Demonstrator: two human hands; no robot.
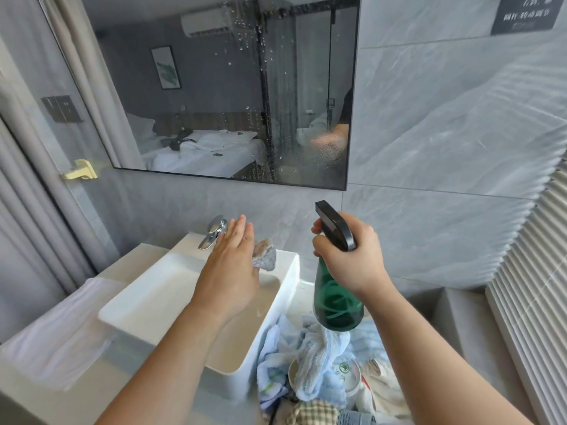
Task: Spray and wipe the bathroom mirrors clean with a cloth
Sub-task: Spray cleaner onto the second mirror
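Observation:
The wall mirror [214, 87] hangs above the sink, with water droplets running down its middle and lower right part. My right hand [352, 259] grips a green spray bottle [336, 305] by its neck, a finger on the trigger of the black spray head [334, 225], which points up toward the mirror. My left hand [230, 265] is held over the sink with straight fingers; a small grey cloth [265, 256] is pinched under its thumb side and sticks out to the right.
A white rectangular sink [147, 299] with a chrome tap [213, 233] sits below the mirror. A folded white towel [58, 329] lies at the left. Blue and checked cloths [310, 357] pile up at the lower right beside a round white container [349, 375]. Glass door at the left.

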